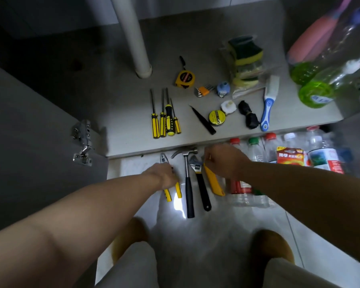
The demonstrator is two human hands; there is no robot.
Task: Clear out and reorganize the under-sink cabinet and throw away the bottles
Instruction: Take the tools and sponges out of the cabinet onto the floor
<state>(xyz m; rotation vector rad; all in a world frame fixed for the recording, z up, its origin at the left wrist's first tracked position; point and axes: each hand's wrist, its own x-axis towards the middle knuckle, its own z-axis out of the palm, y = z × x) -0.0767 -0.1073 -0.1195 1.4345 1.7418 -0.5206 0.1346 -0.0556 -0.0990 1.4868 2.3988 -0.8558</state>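
On the tiled floor in front of the cabinet lie yellow-handled pliers (164, 161), a hammer (188, 183), an adjustable wrench (200, 179) and a yellow utility knife (213, 183). My left hand (164, 175) is closed over the pliers' handles. My right hand (224, 161) grips the top end of the utility knife. Several empty plastic bottles (256, 150) with red, green and white caps lie on the floor to the right. The cabinet floor (123, 125) holds several yellow-black screwdrivers (166, 121), a tape measure (184, 79) and a tape roll (216, 117).
A white drain pipe (133, 34) stands in the cabinet. Sponges (245, 59), a blue-white brush (268, 104), green bottles (314, 88) and a battery pack (290, 157) are at the right. The open cabinet door with its hinge (82, 142) is at the left. My knees are below.
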